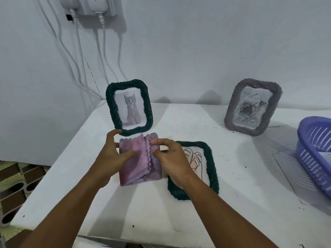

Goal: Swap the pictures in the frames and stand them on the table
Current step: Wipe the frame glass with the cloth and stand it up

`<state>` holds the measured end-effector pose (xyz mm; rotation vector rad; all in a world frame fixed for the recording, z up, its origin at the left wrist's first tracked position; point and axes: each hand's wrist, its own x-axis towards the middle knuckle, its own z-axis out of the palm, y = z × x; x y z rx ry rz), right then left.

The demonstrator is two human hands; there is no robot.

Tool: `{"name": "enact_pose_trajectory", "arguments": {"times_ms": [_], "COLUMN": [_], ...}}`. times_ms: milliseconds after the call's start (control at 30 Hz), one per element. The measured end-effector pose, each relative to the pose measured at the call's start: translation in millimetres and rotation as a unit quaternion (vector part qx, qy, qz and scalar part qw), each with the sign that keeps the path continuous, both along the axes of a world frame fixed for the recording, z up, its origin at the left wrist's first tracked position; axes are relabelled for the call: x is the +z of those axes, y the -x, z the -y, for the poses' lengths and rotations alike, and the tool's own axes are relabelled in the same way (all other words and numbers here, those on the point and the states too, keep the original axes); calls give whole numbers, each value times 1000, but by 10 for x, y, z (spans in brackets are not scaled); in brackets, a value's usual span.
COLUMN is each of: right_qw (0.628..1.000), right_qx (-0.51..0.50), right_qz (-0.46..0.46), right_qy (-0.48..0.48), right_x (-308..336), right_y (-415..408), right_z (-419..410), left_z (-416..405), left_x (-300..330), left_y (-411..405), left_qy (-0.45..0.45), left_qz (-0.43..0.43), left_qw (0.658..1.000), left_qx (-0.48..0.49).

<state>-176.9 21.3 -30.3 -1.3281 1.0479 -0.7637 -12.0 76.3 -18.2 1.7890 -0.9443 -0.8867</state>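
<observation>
I held the pink frame [138,160] face down on the white table [232,176], my left hand [112,154] gripping its edge and my right hand [170,158] pinching its back. My right wrist covered part of the flat green leaf frame [206,167]. Beyond stood the cat frame [129,107]; the grey rose frame [251,107] and purple basket [315,154] were to the right.

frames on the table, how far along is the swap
Looks done: cat frame and grey rose frame stand upright. In hand: left hand and right hand work on the pink frame. Left: the dark frame with a line drawing lies flat.
</observation>
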Motion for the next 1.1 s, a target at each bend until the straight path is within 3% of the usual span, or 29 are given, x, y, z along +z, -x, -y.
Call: {"name": "enact_pose_trajectory", "arguments": {"times_ms": [133,267,433,533,700,767,867,933,1000,1100], "right_qw": [987,913,892,878,859,833,806,817,835,892], "right_qx": [45,108,142,223,236,234,191,159,148,97], "right_qz": [-137,-322,-352,-350,-385,-424,-450,-424,-391,-306], "right_qy": [73,226,244,239,242,266,333,357,358,317], "right_x": [-77,-89,10,90,-39,-81,-152,-215,-253,-274], "right_y": [-76,-119,-7,56,53,22,-49,-73,-74,-115], "right_z": [-67,-187,-296,-355,-379,-407,-464,-485,-477,-454], "left_z": [5,-125,-300,-339,-362,-396,-455,-468,-480,-504], "left_x": [-250,-361,-400,-467,-508,-488,-383,-396,-416,-447], "left_y": [-115,-194,-223,-274,-341,-354,-295,-305,-332,-308], "left_qy": [-43,-76,-67,-22,61,63,72,65,72,114], "left_qz": [197,344,335,349,374,343,236,173,54,-95], "left_qw": [979,925,895,888,882,900,962,983,995,985], "left_qx": [-20,-139,-286,-299,-281,-260,-115,-15,31,93]}}
